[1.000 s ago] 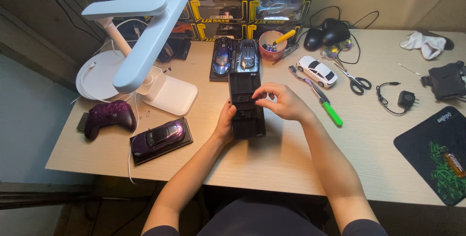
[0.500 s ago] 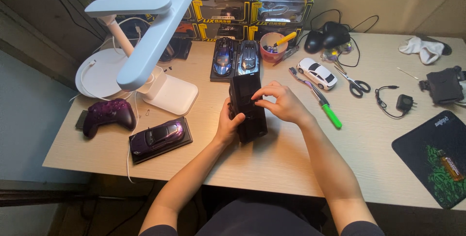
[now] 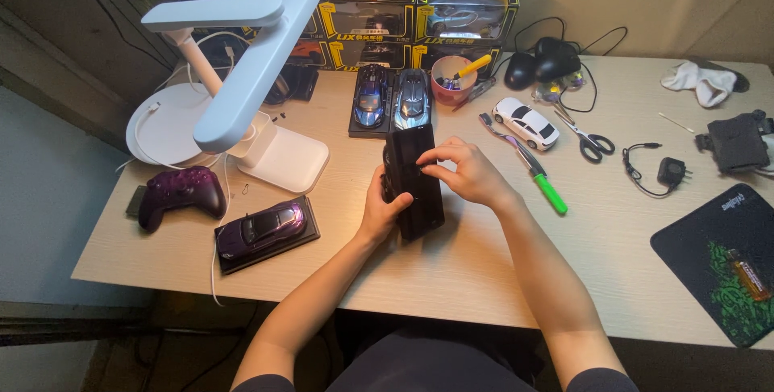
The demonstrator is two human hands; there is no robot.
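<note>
Black box stands tilted at the middle of my desk, just at 6 o'clock from two model cars on a dark base. Both my forearms reach up from the near edge and bend in toward it. My left hand wraps the box's left side low down, thumb on the front face, gripping it. My right hand arches over from 3 o'clock, fingers curled and pinched on the box's upper front; whether they hold some small part I cannot tell. At 3 o'clock from that hand lies a green-handled tool; at 9 o'clock from the box, a purple car.
</note>
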